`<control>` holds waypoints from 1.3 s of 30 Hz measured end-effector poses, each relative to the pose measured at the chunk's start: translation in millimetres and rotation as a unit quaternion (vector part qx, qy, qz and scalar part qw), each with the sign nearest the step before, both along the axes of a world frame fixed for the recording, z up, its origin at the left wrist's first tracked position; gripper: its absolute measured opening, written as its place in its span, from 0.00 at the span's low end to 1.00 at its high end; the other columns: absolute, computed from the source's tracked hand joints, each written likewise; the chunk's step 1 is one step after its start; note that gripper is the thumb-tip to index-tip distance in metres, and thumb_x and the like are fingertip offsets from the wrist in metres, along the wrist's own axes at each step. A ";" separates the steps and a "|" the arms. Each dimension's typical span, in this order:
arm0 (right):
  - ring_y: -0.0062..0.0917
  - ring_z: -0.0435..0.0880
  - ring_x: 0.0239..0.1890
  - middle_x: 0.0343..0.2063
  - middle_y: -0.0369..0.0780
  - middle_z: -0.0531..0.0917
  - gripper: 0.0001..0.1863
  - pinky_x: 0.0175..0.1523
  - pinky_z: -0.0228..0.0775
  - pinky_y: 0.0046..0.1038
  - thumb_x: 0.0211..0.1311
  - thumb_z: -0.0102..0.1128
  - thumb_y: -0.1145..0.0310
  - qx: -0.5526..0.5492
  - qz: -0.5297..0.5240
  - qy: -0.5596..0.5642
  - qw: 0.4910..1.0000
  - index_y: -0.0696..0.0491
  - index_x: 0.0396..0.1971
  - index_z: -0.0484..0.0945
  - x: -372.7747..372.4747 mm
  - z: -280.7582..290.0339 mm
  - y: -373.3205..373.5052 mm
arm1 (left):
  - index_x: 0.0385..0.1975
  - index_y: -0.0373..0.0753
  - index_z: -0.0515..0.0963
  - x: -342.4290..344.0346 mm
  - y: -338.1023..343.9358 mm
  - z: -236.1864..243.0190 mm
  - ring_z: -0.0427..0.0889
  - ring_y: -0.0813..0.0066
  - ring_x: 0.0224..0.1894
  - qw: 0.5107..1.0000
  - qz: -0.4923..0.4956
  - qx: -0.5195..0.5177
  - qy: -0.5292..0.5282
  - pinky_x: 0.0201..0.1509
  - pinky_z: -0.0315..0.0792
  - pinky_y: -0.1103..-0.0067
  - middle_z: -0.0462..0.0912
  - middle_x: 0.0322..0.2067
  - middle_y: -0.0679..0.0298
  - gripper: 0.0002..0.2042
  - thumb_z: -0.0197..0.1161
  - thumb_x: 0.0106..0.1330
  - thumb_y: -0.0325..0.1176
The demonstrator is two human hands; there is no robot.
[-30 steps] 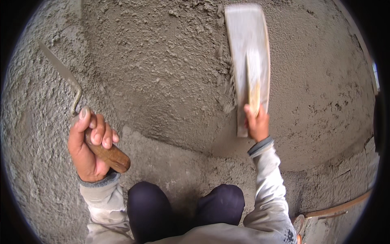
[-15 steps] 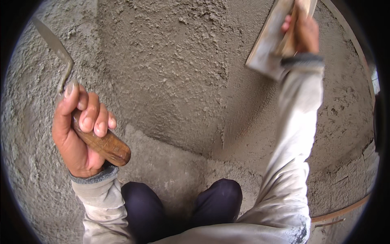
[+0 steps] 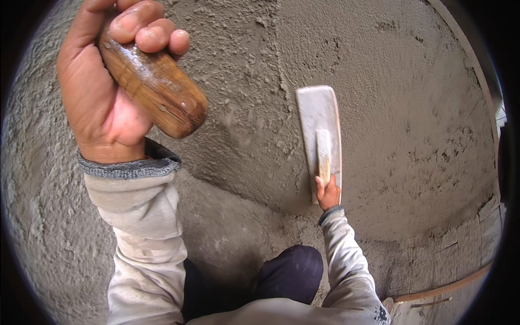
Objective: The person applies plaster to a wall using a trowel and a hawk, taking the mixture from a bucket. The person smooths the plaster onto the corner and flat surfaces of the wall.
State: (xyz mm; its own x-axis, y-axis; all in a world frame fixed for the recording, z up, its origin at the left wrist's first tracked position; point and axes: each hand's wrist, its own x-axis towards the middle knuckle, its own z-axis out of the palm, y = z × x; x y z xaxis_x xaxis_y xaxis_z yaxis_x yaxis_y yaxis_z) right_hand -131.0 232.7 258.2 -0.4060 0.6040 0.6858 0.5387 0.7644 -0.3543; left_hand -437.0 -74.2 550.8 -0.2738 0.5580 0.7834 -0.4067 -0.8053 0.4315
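Note:
My left hand is raised at the upper left, its fingers wrapped round the wooden handle of a trowel. The trowel's metal blade lies out of the picture now. Lower down and to the right, my right hand grips the near end of the handle on a long plastering float. The float's pale flat back shows, and its face rests against the grey mortar surface. Rough, lumpy mortar lies left of the float; to its right the mortar is flatter, with scattered pits.
My knee in dark trousers is at the bottom centre. A bare concrete strip runs between my legs and the mortar. A thin wooden strip lies at the lower right. A curved edge bounds the mortar on the far right.
My right hand has brought the float from the upper right down toward me and to the left. My left hand has moved up and looks larger, so the trowel blade has left the picture.

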 end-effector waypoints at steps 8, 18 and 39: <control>0.18 0.73 0.11 0.11 0.34 0.72 0.25 0.14 0.63 0.22 0.63 0.51 0.45 -0.072 0.119 0.253 0.957 0.57 0.28 0.73 -94.5 315.4 -14.5 | 0.26 0.40 0.65 -17.4 -35.8 6.1 0.67 0.78 0.21 0.999 0.032 0.004 -0.008 0.37 0.69 0.74 0.63 0.16 0.71 0.10 0.45 0.71 0.34; 0.54 0.80 0.25 0.21 0.58 0.79 0.30 0.32 0.74 0.44 0.64 0.47 0.45 0.083 0.113 0.007 0.990 0.64 0.39 0.70 -158.9 235.5 -38.3 | 0.21 0.45 0.69 -23.9 -7.5 -11.8 0.72 0.78 0.16 0.988 0.064 0.003 -0.137 0.29 0.74 0.73 0.68 0.12 0.74 0.11 0.56 0.65 0.38; 0.40 0.78 0.14 0.16 0.51 0.78 0.30 0.22 0.72 0.37 0.63 0.48 0.44 0.028 0.087 0.065 0.994 0.64 0.32 0.71 -232.7 372.2 -60.0 | 0.21 0.44 0.68 -45.4 -35.2 -24.6 0.72 0.77 0.15 0.960 0.191 0.008 -0.205 0.28 0.74 0.75 0.68 0.12 0.71 0.12 0.57 0.64 0.39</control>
